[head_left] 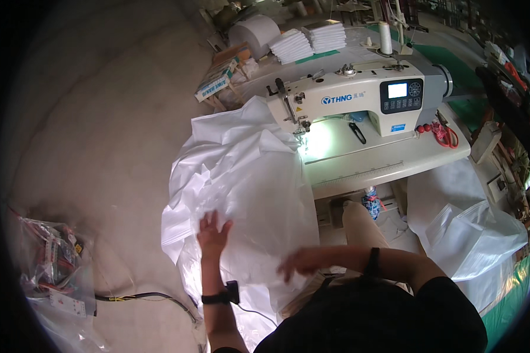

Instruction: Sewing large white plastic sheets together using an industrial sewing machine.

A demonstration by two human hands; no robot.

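A large white plastic sheet [259, 194] drapes off the left side of the sewing machine [347, 97] and over my lap. Its upper edge lies at the lit needle area, where glare hides the detail. My left hand [214, 232] rests on or just over the sheet's left part, fingers spread and nothing gripped. Over the sheet's lower right part is my right hand [300, 263], blurred, its fingers pointing left and down; whether it holds any of the sheet cannot be made out.
Black thread snips [357, 133] and red-handled scissors [446, 136] lie on the machine bed. Stacks of folded white material [291, 46] and a white roll [255, 35] stand behind. More white sheeting [465, 217] hangs at right. A clear bag [53, 259] and black cable [150, 295] are on the floor.
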